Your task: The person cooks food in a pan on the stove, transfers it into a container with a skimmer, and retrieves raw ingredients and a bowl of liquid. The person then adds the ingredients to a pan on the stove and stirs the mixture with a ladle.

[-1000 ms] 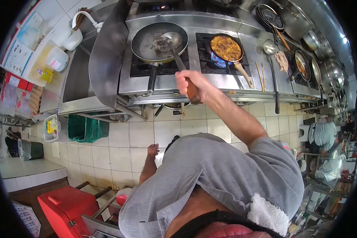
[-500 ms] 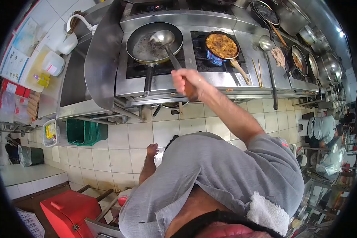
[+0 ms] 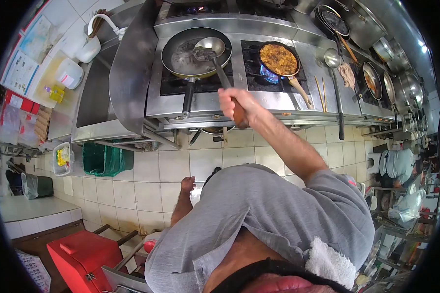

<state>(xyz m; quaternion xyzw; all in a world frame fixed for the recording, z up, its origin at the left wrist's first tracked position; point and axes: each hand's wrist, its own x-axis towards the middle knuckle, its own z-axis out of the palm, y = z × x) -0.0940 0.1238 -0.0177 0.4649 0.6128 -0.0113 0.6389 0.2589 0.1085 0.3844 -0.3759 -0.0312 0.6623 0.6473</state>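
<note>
My right hand (image 3: 238,103) is closed around the wooden handle of a ladle (image 3: 212,48), whose metal bowl rests inside a dark frying pan (image 3: 177,68) on the left burner. Cloudy liquid lies in that pan, and its black handle points toward me. To the right, a second pan (image 3: 294,73) with a wooden handle sits over a blue flame, filled with a browned, omelette-like round (image 3: 278,57). Down by my side, away from the stove, my left hand (image 3: 187,184) hangs with its fingers curled and nothing visible in them.
Right of the burners lie chopsticks (image 3: 320,94), a long ladle (image 3: 336,93) and a crumpled cloth (image 3: 346,76). A metal splash guard (image 3: 132,68) divides stove from sink. Green-lined bins (image 3: 105,160) stand on the floor at left. Another person (image 3: 397,161) bends at far right.
The ladle's bowl has shifted slightly within the left pan, my right hand still gripping it. The whole stove sits a little further right and lower in view. My left hand has stayed put.
</note>
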